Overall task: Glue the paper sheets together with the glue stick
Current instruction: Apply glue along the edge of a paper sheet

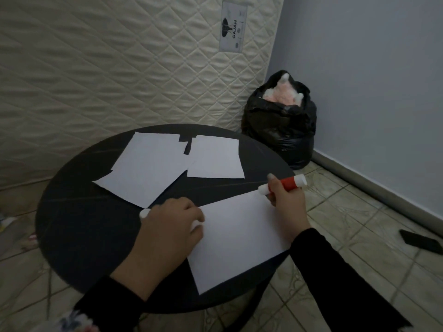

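round dark surface (pixel 79 236) | near paper sheet (pixel 237 238) at 5 o'clock, overhanging the rim | two more sheets (pixel 148 168) at 12 | left hand (pixel 167 226) curled around a white cap (pixel 144 213), resting on near sheet's 9 o'clock edge | right hand (pixel 286 200) grasping red glue stick (pixel 282 184), tip at sheet's 1 o'clock corner

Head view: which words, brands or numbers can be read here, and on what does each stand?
"GAJAH": on the white label sewn to the quilted mattress, printed sideways.
Small marks below it on that label: too small to read.
Glue stick: no print readable.
Paper sheets: blank.
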